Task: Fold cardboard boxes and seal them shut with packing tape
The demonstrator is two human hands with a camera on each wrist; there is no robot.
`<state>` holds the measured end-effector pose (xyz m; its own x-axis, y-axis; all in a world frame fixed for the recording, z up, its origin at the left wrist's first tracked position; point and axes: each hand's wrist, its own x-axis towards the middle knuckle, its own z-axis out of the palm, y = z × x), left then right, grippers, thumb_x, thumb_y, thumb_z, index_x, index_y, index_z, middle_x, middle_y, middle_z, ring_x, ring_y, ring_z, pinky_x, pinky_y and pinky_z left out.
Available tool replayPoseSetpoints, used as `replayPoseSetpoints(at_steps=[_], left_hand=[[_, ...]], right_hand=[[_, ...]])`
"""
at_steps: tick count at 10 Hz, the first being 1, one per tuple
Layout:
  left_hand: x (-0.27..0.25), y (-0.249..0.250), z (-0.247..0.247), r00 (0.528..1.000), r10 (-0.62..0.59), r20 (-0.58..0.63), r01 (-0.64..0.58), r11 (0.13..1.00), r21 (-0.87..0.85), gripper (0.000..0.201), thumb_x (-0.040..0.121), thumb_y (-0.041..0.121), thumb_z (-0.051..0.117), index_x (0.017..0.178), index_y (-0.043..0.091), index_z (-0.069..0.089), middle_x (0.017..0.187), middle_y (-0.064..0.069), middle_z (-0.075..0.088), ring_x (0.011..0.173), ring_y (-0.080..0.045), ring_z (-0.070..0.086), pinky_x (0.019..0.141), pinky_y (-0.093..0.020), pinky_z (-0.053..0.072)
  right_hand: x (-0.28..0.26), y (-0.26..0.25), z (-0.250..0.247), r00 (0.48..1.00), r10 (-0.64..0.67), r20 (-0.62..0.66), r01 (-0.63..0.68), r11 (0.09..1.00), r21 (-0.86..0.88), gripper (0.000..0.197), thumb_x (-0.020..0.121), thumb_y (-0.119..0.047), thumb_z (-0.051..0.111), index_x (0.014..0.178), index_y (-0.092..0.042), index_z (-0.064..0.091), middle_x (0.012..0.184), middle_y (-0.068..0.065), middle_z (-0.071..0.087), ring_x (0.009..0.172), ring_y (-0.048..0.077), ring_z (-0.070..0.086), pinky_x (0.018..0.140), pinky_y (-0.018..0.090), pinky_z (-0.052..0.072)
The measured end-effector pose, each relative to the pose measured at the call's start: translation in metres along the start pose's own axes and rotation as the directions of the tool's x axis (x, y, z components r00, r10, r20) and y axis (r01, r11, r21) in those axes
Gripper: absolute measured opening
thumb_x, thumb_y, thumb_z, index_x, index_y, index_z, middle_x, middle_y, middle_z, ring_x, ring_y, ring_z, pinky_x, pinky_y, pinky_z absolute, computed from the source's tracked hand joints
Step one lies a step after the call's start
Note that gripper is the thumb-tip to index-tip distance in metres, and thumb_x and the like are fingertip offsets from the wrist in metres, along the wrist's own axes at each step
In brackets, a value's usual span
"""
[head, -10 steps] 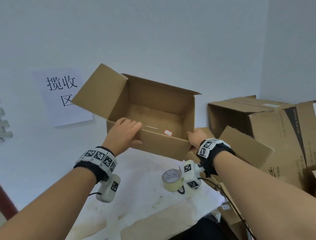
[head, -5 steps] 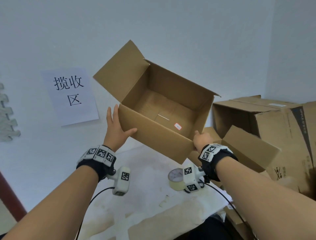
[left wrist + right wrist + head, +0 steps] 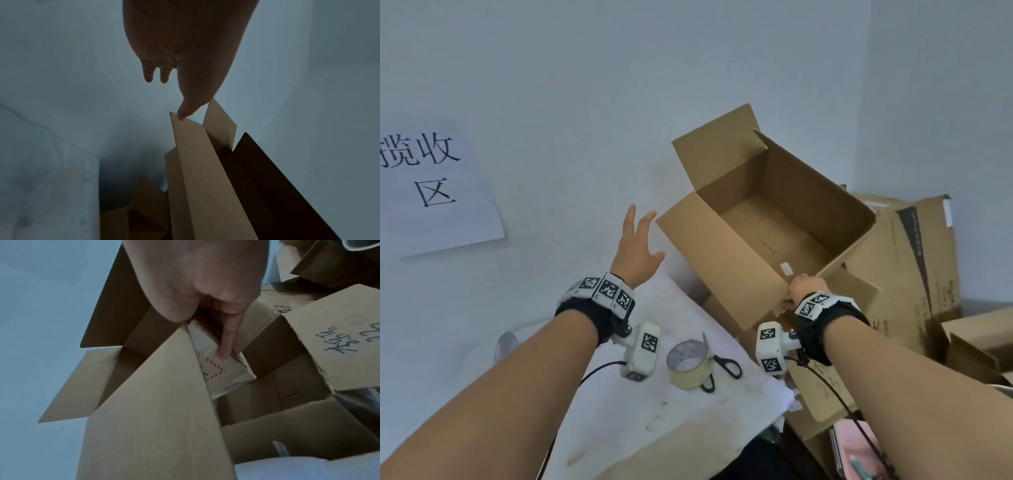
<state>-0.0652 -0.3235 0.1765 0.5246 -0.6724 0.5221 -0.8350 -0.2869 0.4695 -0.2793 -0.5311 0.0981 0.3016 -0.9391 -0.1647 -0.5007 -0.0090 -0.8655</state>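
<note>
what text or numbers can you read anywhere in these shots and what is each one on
"揽收区": white paper sign on the wall.
Handwritten marker ending in what looks like "22": cardboard flap; the characters beside it are not clear enough to read.
Small print on the big side box: too small to read.
Red-bordered sticker inside the held box: unreadable.

Left hand (image 3: 637, 251) raised, fingers (image 3: 631, 219) spread — right hand (image 3: 806, 286) gripping.
</note>
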Motion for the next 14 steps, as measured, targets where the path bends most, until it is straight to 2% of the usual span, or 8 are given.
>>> replayPoseSetpoints(at_steps=[2, 4, 6, 7, 9, 11, 12, 14], left_hand=[[0.014, -0.018, 0.036, 0.995, -0.042, 0.089, 0.042, 0.999, 0.010, 0.069, 0.091, 0.010, 0.062, 0.149, 0.024, 0.027, 0.160, 0.004, -0.013, 0.144, -0.021, 0.024, 0.107, -0.029, 0.030], [0.030, -0.035, 0.058, 0.985, -0.103, 0.139, 0.095, 0.994, 0.061, 0.066, 0.091, 0.010, 0.061, 0.148, 0.021, 0.030, 0.161, 0.001, -0.011, 0.142, -0.022, 0.028, 0.110, -0.035, 0.034], [0.033, -0.041, 0.081, 0.971, -0.122, 0.203, 0.116, 0.992, 0.044, 0.064, 0.092, 0.013, 0.062, 0.148, 0.020, 0.032, 0.161, 0.001, -0.011, 0.145, -0.021, 0.023, 0.111, -0.032, 0.031], [0.034, -0.041, 0.087, 0.968, -0.121, 0.219, 0.114, 0.993, 0.042, 0.063, 0.092, 0.012, 0.060, 0.147, 0.022, 0.032, 0.161, 0.003, -0.011, 0.143, -0.022, 0.028, 0.109, -0.033, 0.034], [0.038, -0.038, 0.085, 0.967, -0.122, 0.223, 0.117, 0.992, 0.038, 0.064, 0.091, 0.009, 0.061, 0.147, 0.022, 0.033, 0.161, 0.002, -0.011, 0.135, -0.022, 0.038, 0.102, -0.028, 0.037], [0.031, -0.035, 0.073, 0.970, -0.102, 0.222, 0.093, 0.994, 0.049, 0.066, 0.090, 0.007, 0.061, 0.148, 0.021, 0.032, 0.161, -0.001, -0.011, 0.139, -0.025, 0.033, 0.106, -0.034, 0.038], [0.025, -0.031, 0.063, 0.969, -0.116, 0.219, 0.110, 0.993, 0.043, 0.065, 0.091, 0.007, 0.060, 0.148, 0.022, 0.032, 0.161, 0.000, -0.011, 0.138, -0.023, 0.034, 0.104, -0.029, 0.035], [0.008, -0.019, 0.035, 0.975, -0.122, 0.186, 0.120, 0.993, 0.020, 0.063, 0.092, 0.011, 0.060, 0.147, 0.021, 0.031, 0.161, 0.001, -0.012, 0.134, -0.021, 0.039, 0.094, -0.022, 0.033]], right_hand=[[0.034, 0.006, 0.005, 0.998, 0.051, -0.020, -0.055, 0.958, -0.281, 0.051, 0.094, -0.025, 0.052, 0.140, -0.008, 0.038, 0.131, 0.010, 0.052, 0.119, 0.026, 0.054, 0.093, 0.033, 0.046], [0.057, 0.006, 0.018, 0.985, 0.138, 0.101, -0.076, 0.881, -0.468, 0.035, 0.090, -0.027, 0.056, 0.120, -0.009, 0.061, 0.115, 0.009, 0.063, 0.108, 0.029, 0.060, 0.095, 0.038, 0.049], [0.077, 0.014, 0.041, 0.971, 0.218, -0.094, -0.224, 0.973, -0.056, 0.086, 0.087, -0.062, 0.048, 0.147, -0.005, 0.025, 0.140, 0.020, 0.044, 0.124, 0.039, 0.047, 0.105, 0.044, 0.037], [0.076, 0.008, 0.040, 0.977, 0.200, -0.073, -0.210, 0.964, -0.166, 0.086, 0.087, -0.067, 0.039, 0.149, -0.009, 0.025, 0.145, 0.019, 0.040, 0.129, 0.040, 0.042, 0.108, 0.048, 0.033], [0.068, 0.000, 0.039, 0.993, 0.097, 0.060, -0.070, 0.932, -0.356, 0.054, 0.099, -0.040, 0.025, 0.116, -0.002, 0.059, 0.115, 0.017, 0.062, 0.104, 0.036, 0.058, 0.099, 0.042, 0.041], [0.044, -0.009, 0.030, 0.993, -0.016, 0.117, 0.077, 0.839, -0.539, 0.024, 0.099, -0.016, 0.039, 0.103, -0.007, 0.061, 0.121, 0.013, 0.059, 0.113, 0.034, 0.056, 0.097, 0.037, 0.042], [0.041, -0.017, 0.033, 0.997, -0.042, 0.064, 0.073, 0.780, -0.622, 0.035, 0.102, -0.023, 0.033, 0.118, -0.005, 0.058, 0.123, 0.014, 0.057, 0.120, 0.034, 0.051, 0.107, 0.042, 0.034], [0.012, -0.039, 0.024, 0.989, -0.093, -0.113, 0.056, 0.954, -0.293, 0.053, 0.098, -0.037, 0.040, 0.138, -0.003, 0.036, 0.140, 0.018, 0.035, 0.123, 0.035, 0.044, 0.101, 0.045, 0.036]])
